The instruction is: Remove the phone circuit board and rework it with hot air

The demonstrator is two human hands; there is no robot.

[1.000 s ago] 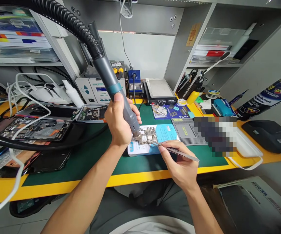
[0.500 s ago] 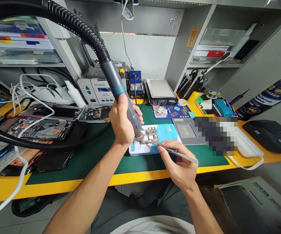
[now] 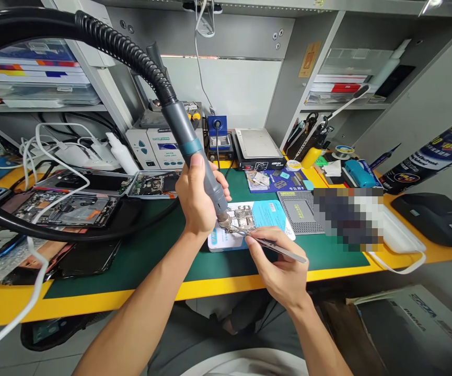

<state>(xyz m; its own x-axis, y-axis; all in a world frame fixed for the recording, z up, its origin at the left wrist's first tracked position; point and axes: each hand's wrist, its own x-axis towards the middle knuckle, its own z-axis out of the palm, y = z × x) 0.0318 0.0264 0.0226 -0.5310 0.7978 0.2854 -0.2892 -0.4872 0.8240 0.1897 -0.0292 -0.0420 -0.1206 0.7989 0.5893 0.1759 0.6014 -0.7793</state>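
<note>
My left hand (image 3: 199, 196) is wrapped round the handle of a hot air gun (image 3: 182, 128), its metal nozzle pointing down close over a bare circuit board (image 3: 243, 213). The board lies on a white and blue card or box (image 3: 269, 213) on the green mat. In my right hand (image 3: 278, 263) metal tweezers (image 3: 276, 246) are pinched between thumb and fingers. Their tips reach the lower left part of the board, near the nozzle; whether they touch it or hold a small part I cannot tell.
A thick black hose (image 3: 104, 36) arches over the left side. Opened phones (image 3: 72, 209) and a white cable (image 3: 33, 261) lie at left. A white hot air station (image 3: 159, 149), a soldering stand (image 3: 218, 138) and a hot plate (image 3: 259, 149) stand behind. A perforated grey plate (image 3: 302, 211) lies at right.
My right hand and the tweezers have moved left, bringing the tips nearer the nozzle. My left hand holds the hot air gun in nearly the same place.
</note>
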